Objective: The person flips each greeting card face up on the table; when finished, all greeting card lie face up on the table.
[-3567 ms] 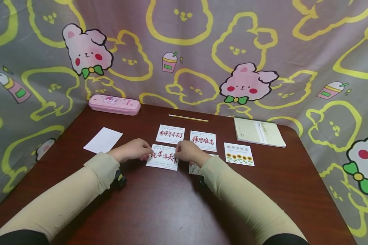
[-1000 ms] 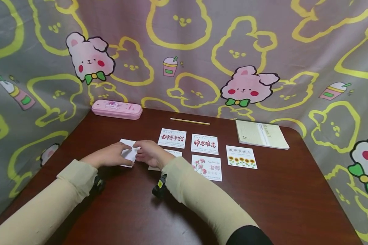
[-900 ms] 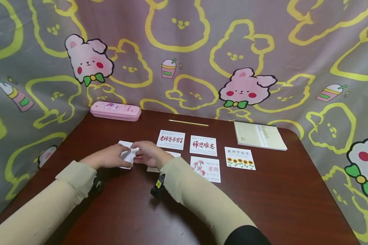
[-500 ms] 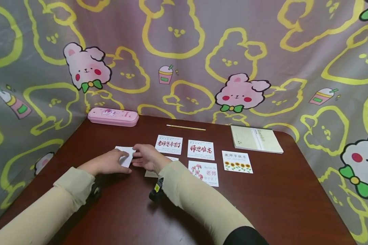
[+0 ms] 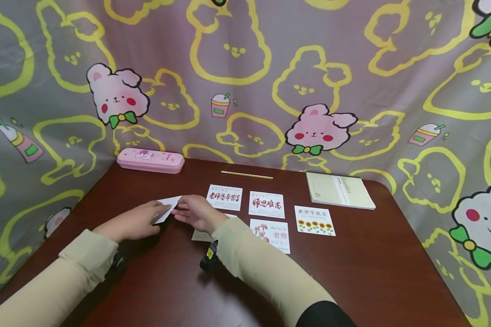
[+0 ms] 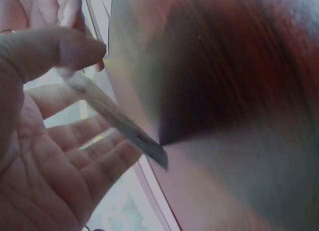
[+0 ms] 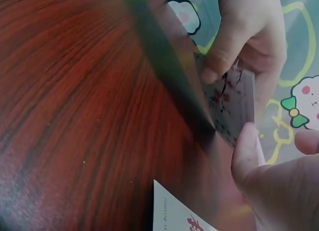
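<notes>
A white card point(image 5: 169, 205) is raised and tilted between both hands at the table's left; its blank side shows in the head view. The right wrist view shows its other face, a card point(image 7: 227, 99) with dark branches and reddish blossoms. My left hand point(image 5: 133, 221) grips its left part, thumb on the printed face. At the opposite edge my right hand point(image 5: 198, 212) pinches it with the thumb; its other fingers are partly hidden. In the left wrist view the card point(image 6: 122, 122) is blurred and nearly edge-on. One card point(image 5: 200, 236) lies partly under my right wrist.
More greeting cards lie flat to the right: two red-lettered cards point(image 5: 224, 197) point(image 5: 266, 204), a carnation card point(image 5: 269, 235) and a sunflower card point(image 5: 314, 220). A pencil point(image 5: 247, 175), a pink pencil case point(image 5: 150, 161) and a notebook point(image 5: 340, 190) lie along the curtain point(image 5: 245, 81).
Both hands have left the red-lettered card in the near row and moved left to the white card. That card has come rightward off the far left and now tilts up from the table.
</notes>
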The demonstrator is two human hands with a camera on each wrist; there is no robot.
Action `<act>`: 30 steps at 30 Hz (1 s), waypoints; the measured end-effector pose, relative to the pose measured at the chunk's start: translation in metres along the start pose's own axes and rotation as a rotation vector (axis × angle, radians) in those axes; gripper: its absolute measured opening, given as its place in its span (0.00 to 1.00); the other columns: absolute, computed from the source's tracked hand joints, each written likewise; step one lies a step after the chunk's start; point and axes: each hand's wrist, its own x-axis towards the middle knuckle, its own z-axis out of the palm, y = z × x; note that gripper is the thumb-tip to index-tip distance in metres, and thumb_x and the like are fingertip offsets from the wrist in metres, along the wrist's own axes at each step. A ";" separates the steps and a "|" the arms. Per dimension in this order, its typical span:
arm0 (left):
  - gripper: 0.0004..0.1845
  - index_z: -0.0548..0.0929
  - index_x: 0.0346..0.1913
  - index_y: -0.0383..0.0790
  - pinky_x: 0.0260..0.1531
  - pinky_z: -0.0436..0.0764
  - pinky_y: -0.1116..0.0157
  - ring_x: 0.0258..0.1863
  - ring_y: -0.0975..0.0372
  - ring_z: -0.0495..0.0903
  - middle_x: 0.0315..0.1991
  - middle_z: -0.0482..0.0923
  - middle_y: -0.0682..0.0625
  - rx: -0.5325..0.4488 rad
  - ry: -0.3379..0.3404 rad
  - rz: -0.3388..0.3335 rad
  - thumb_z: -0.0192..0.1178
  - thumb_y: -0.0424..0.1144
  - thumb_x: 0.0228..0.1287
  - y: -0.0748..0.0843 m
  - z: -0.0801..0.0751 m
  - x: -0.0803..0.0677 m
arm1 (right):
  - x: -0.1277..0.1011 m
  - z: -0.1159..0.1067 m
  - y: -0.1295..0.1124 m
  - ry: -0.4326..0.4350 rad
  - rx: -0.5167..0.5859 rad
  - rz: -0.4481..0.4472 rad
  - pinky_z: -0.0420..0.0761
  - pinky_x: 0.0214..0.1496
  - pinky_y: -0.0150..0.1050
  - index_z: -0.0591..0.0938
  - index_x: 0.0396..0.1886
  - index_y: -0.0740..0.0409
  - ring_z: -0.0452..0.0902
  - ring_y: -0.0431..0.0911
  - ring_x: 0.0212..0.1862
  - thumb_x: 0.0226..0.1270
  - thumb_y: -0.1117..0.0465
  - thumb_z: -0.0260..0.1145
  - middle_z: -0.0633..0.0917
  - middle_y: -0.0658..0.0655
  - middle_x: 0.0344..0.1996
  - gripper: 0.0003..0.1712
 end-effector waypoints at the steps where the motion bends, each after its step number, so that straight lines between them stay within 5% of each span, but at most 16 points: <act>1: 0.32 0.75 0.66 0.22 0.53 0.79 0.42 0.52 0.43 0.79 0.56 0.76 0.29 -0.006 0.020 0.010 0.69 0.30 0.60 0.000 0.000 -0.001 | 0.000 -0.001 0.000 -0.006 0.002 -0.002 0.81 0.61 0.47 0.75 0.58 0.66 0.85 0.55 0.51 0.74 0.68 0.57 0.81 0.60 0.41 0.16; 7: 0.18 0.83 0.57 0.24 0.51 0.80 0.42 0.48 0.45 0.83 0.49 0.84 0.35 -0.090 0.230 0.095 0.62 0.24 0.64 0.002 -0.013 -0.004 | -0.003 -0.003 -0.008 -0.044 0.034 -0.060 0.79 0.62 0.48 0.75 0.60 0.67 0.85 0.54 0.55 0.78 0.66 0.53 0.83 0.60 0.43 0.16; 12: 0.15 0.82 0.57 0.25 0.40 0.85 0.49 0.40 0.49 0.86 0.47 0.85 0.34 -0.246 0.356 -0.030 0.59 0.28 0.71 0.009 -0.027 -0.001 | -0.006 -0.007 -0.017 -0.018 -0.017 -0.139 0.84 0.54 0.41 0.76 0.63 0.65 0.83 0.45 0.42 0.79 0.68 0.57 0.84 0.56 0.41 0.17; 16: 0.16 0.79 0.59 0.24 0.33 0.83 0.62 0.34 0.55 0.84 0.45 0.85 0.35 -0.430 0.362 -0.111 0.58 0.29 0.72 0.015 -0.034 0.001 | -0.007 -0.014 -0.018 0.044 -0.165 -0.206 0.81 0.44 0.35 0.80 0.56 0.64 0.78 0.42 0.37 0.76 0.67 0.62 0.81 0.52 0.37 0.13; 23: 0.20 0.74 0.63 0.24 0.31 0.83 0.67 0.34 0.60 0.82 0.47 0.81 0.34 -0.653 0.385 -0.168 0.60 0.30 0.73 0.010 -0.032 0.000 | -0.006 -0.022 -0.015 0.054 -0.306 -0.244 0.81 0.50 0.44 0.80 0.42 0.61 0.77 0.41 0.34 0.74 0.66 0.65 0.79 0.50 0.32 0.03; 27: 0.16 0.77 0.58 0.26 0.32 0.81 0.67 0.34 0.61 0.80 0.45 0.81 0.37 -0.608 0.411 -0.184 0.61 0.32 0.73 0.006 -0.037 -0.001 | -0.007 -0.023 -0.013 0.025 -0.400 -0.257 0.81 0.50 0.45 0.81 0.43 0.61 0.76 0.42 0.35 0.75 0.65 0.65 0.79 0.50 0.32 0.03; 30: 0.12 0.82 0.51 0.28 0.35 0.79 0.64 0.37 0.58 0.78 0.41 0.83 0.42 -0.461 0.342 -0.159 0.62 0.34 0.73 0.004 -0.046 -0.002 | -0.010 -0.022 -0.011 -0.022 -0.554 -0.327 0.79 0.47 0.39 0.83 0.44 0.62 0.75 0.41 0.37 0.75 0.65 0.65 0.80 0.50 0.34 0.05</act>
